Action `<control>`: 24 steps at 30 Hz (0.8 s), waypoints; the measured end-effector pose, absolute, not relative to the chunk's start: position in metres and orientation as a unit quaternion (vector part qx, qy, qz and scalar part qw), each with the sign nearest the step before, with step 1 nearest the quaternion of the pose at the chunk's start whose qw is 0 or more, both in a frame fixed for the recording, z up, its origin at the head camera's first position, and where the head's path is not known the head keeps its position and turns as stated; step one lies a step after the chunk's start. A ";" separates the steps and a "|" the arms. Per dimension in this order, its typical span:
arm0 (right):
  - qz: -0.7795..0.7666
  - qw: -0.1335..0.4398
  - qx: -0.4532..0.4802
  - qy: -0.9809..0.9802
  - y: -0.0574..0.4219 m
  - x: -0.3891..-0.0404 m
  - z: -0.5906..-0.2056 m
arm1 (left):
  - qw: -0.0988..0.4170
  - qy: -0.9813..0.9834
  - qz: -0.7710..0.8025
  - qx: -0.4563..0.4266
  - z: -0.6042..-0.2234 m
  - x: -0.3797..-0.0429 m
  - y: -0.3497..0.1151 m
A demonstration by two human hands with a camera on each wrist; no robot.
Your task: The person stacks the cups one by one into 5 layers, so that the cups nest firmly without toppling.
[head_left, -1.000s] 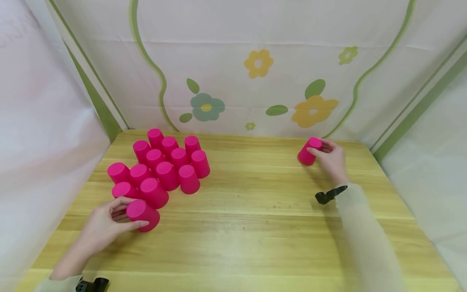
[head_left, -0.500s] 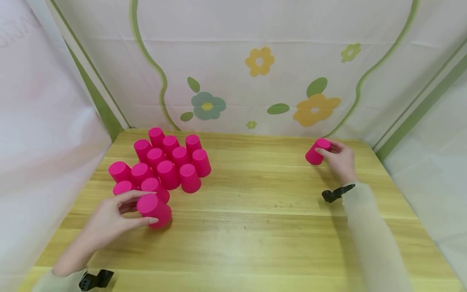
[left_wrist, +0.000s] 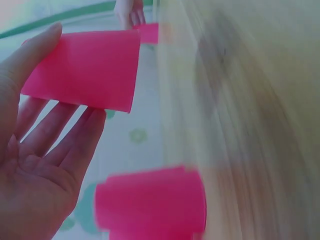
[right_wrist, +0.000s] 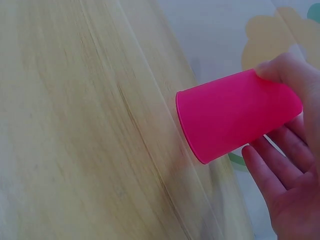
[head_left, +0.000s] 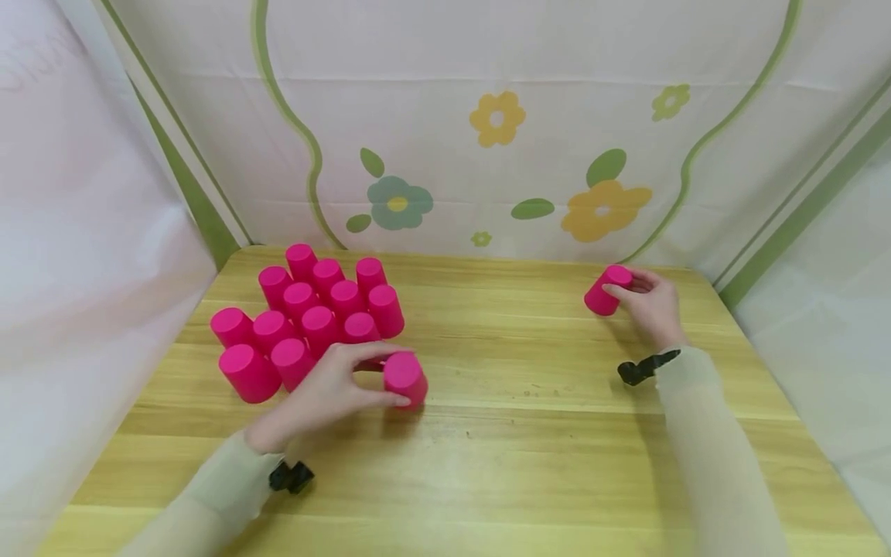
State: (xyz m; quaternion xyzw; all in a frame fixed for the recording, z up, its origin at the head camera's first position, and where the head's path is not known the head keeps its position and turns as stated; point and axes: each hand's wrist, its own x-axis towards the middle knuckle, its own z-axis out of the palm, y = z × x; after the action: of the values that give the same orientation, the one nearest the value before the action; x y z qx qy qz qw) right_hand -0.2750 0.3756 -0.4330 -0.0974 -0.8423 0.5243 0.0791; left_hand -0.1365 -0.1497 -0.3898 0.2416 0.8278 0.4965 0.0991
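Note:
My left hand [head_left: 337, 391] pinches an upside-down pink cup [head_left: 405, 379] between thumb and fingers, in front of the cup group. In the left wrist view this cup [left_wrist: 90, 70] is lifted off the wood. At the far right of the table, my right hand [head_left: 650, 305] grips another upside-down pink cup [head_left: 608, 290] near the back edge. The right wrist view has the thumb on one side of that cup [right_wrist: 235, 115] and the fingers on the other; its rim is at or just above the table, I cannot tell which.
Several upside-down pink cups [head_left: 299, 298] stand close together at the left of the wooden table [head_left: 501, 464]. My left forearm passes in front of them. A white curtain with printed flowers [head_left: 445, 139] hangs behind the table and along both sides.
My left hand has carried its cup rightward from the front of the group towards the table's middle. The right hand, still holding its cup, has shifted slightly right.

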 end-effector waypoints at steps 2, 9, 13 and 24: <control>0.524 0.078 -0.099 -0.842 0.375 -0.274 -0.432 | 0.102 0.821 0.504 0.249 -0.393 -0.145 -0.136; 0.520 0.081 -0.096 -0.845 0.372 -0.270 -0.429 | 0.086 0.792 0.540 0.273 -0.399 -0.170 -0.088; 0.516 0.084 -0.098 -0.847 0.374 -0.267 -0.428 | 0.072 0.776 0.558 0.286 -0.404 -0.184 -0.062; 0.508 0.085 -0.075 -0.854 0.379 -0.273 -0.432 | 0.069 0.741 0.625 0.237 -0.421 -0.202 -0.009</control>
State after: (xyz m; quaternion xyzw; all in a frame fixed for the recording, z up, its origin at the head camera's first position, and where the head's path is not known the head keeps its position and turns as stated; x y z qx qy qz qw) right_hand -0.2730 0.3795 -0.4323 -0.0747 -0.8541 0.5076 0.0850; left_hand -0.2017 -0.0088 -0.4211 0.2373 0.7407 0.6247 0.0694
